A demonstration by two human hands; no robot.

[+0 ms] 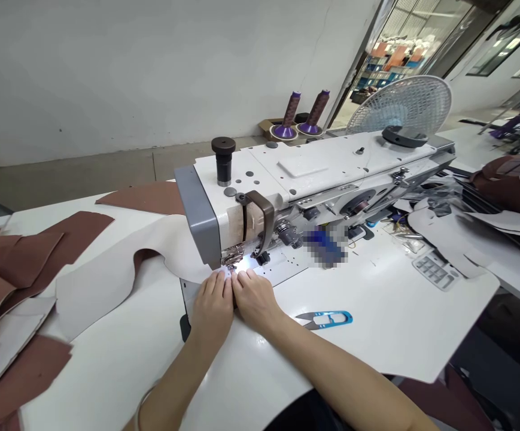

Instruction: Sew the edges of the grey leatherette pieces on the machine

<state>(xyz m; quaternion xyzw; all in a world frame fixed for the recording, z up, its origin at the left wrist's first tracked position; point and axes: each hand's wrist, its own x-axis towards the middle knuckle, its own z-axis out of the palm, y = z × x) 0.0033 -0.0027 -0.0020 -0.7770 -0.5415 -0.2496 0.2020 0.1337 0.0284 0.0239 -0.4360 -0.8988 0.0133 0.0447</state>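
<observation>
Right now your left hand (212, 305) and right hand (253, 296) lie flat side by side, fingers extended, pinching nothing. Your fingertips (243, 276) rest on the pale leather panel (107, 287), which runs under the presser foot (231, 258) of the industrial sewing machine (331, 167). Blue-handled thread snips (325, 319) lie near your right hand on the white table (367, 323), with brown leather pieces (17, 257) stacked at your left.

Reddish-brown leather panels (75, 236), white sewing machine (331, 158)
</observation>
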